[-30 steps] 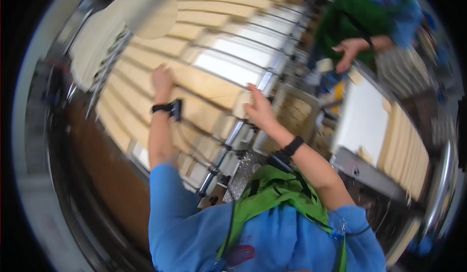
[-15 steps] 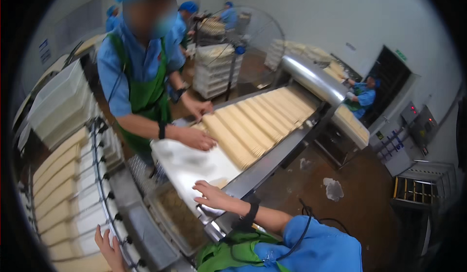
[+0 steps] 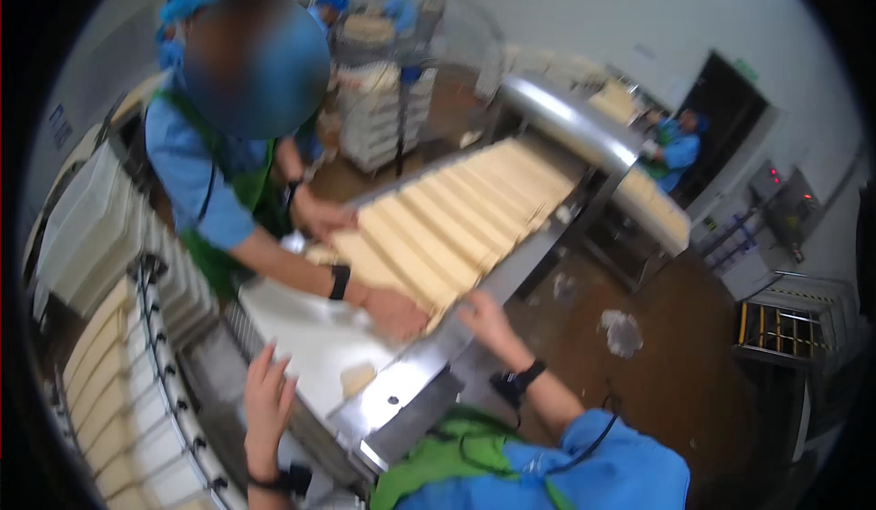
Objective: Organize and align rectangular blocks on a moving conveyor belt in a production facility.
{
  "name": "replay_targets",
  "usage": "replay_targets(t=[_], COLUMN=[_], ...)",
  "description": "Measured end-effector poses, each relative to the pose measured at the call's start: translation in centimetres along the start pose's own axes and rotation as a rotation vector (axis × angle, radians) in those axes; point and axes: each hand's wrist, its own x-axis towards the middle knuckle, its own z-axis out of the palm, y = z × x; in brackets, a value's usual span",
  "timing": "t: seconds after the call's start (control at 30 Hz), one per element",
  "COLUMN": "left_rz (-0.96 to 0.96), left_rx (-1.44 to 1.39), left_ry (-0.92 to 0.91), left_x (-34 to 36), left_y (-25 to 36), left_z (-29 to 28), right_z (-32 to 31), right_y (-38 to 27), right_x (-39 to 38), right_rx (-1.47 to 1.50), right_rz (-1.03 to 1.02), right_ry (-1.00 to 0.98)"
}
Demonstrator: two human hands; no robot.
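My left hand (image 3: pixel 271 390) is raised near the lower end of the white board (image 3: pixel 306 337), fingers apart and empty. My right hand (image 3: pixel 488 323), slightly blurred, reaches to the conveyor's metal edge beside pale dough strips (image 3: pixel 465 227), fingers loosely bent and apart, nothing visible in them. The strips lie in overlapping rows along the belt up to a steel roller housing (image 3: pixel 566 118). A co-worker's right hand (image 3: pixel 397 314) is at the near end of the strips; their other hand (image 3: pixel 333 218) is at the far side. A small dough scrap (image 3: pixel 356 378) lies on the board.
At left stands a rack (image 3: pixel 100 364) of dough sheets, with stacked white trays (image 3: pixel 82 218) behind. The co-worker (image 3: pixel 201 182) stands across the conveyor; other people work behind. A tray stack (image 3: pixel 383 118) stands at back, a cart (image 3: pixel 776 327) at right, plastic scrap (image 3: pixel 620 332) on the floor.
The view has turned from the rack to the conveyor. My left hand left the rack and rose; my right hand moved forward along the conveyor edge. The co-worker's near hand moved toward me.
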Motion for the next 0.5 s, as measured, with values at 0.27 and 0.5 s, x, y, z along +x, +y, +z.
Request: replay_targets(t=[0.27, 0.5], left_rz=[0.171, 0.134], left_rx=[-0.074, -0.145], left_ry=[-0.078, -0.196], left_x=[9.9, 16.1], left_y=[4.2, 4.5], left_z=[7.1, 13.9], right_z=[1.6, 4.8], right_y=[2.4, 0.5], right_x=[2.1, 4.3], right_rx=[-0.099, -0.121], right_rz=[0.261, 0.247], right_ry=[-0.132, -0.276])
